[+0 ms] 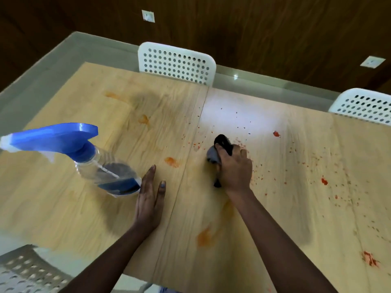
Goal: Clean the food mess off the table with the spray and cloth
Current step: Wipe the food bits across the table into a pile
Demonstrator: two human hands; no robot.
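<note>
- Wood table (306,157) fills the view, with two white chairs (177,63) on its far side and a dark wood wall behind.
- Right hand (234,168) squeezes a bunched grey cloth (212,154) and presses it down on the table, likely to rub off the red food spots (323,181) just to its right.
- Left hand (150,195) lies flat with straight fingers, maybe to steady the body.
- Spray bottle (105,168) stands just left of that hand, close for more squirts.
- No words or labels can be read anywhere.
</note>
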